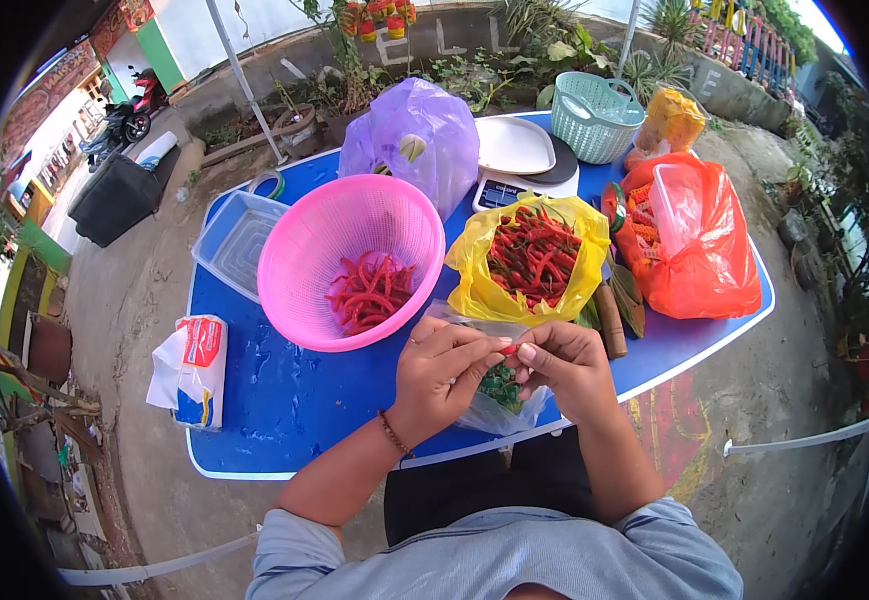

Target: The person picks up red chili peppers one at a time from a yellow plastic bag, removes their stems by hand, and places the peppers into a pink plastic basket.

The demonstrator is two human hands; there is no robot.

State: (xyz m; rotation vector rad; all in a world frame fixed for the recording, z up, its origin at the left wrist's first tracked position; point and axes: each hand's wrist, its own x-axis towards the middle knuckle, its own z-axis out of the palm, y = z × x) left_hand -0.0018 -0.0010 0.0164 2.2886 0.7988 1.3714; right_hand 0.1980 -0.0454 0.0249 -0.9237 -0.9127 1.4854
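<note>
My left hand (446,368) and my right hand (566,368) meet over the near edge of the table, fingertips pinched together on a red chili pepper (509,350). Most of the chili is hidden by my fingers. Beneath them lies a clear plastic bag (494,412) with green bits inside. Just beyond, a yellow plastic bag (469,290) stands open, full of red chilies (536,255) with green stems. To its left a pink colander (299,260) is tilted and holds a small heap of red chilies (374,290).
On the blue table (284,420) are a tissue pack (199,370), a clear plastic container (239,240), a purple bag (419,130), a kitchen scale (529,190) with a white tray (514,145), a green basket (594,125), an orange bag (704,265) and a wooden handle (610,320).
</note>
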